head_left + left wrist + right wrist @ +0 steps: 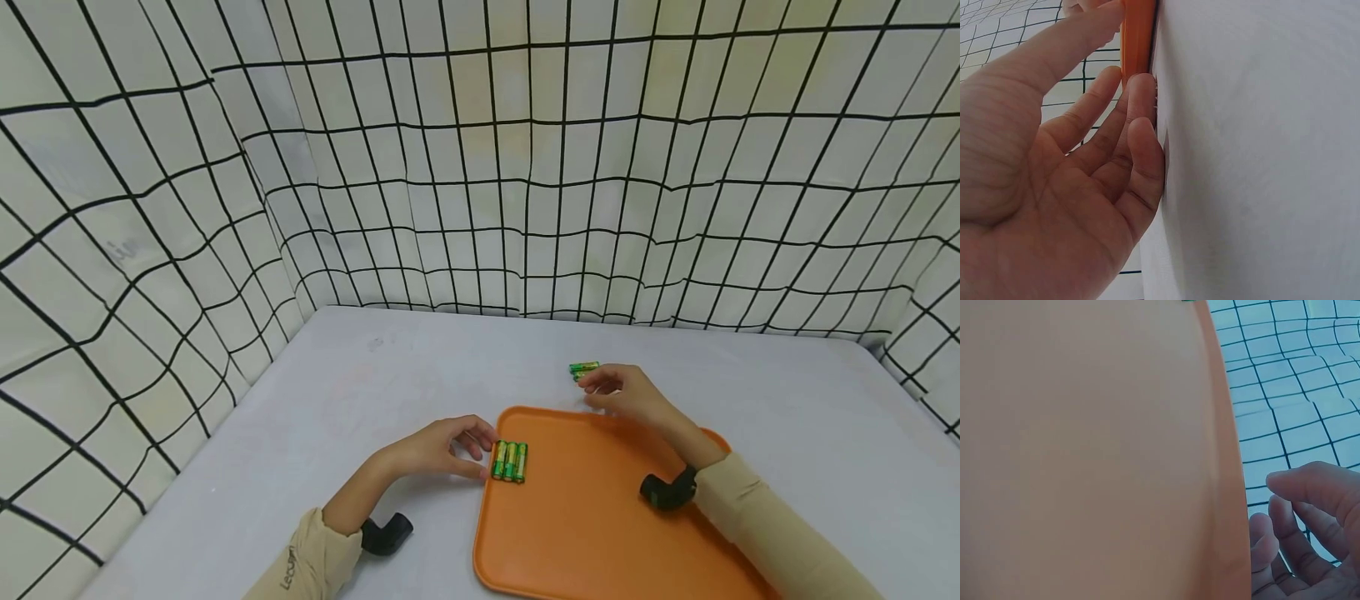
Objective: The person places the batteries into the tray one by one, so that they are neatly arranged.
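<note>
Three green and yellow batteries (510, 462) lie side by side inside the left rim of an orange tray (585, 517). Beside that rim is my left hand (442, 446), its fingers loosely bent and its fingertips right at the tray's edge; the left wrist view shows the palm with nothing in it. Beyond the tray's far rim, my right hand (626, 392) hovers near more green batteries (583, 367) on the table, partly hiding them. Thumb and fingers of the right hand (1310, 531) stand apart with nothing between them in the right wrist view.
A white-covered table (360, 375) carries the tray. Black netting (465, 179) over white sheets walls in the back and sides. Black curved wrist pieces (386, 534) stick out at both cuffs, the right one over the tray.
</note>
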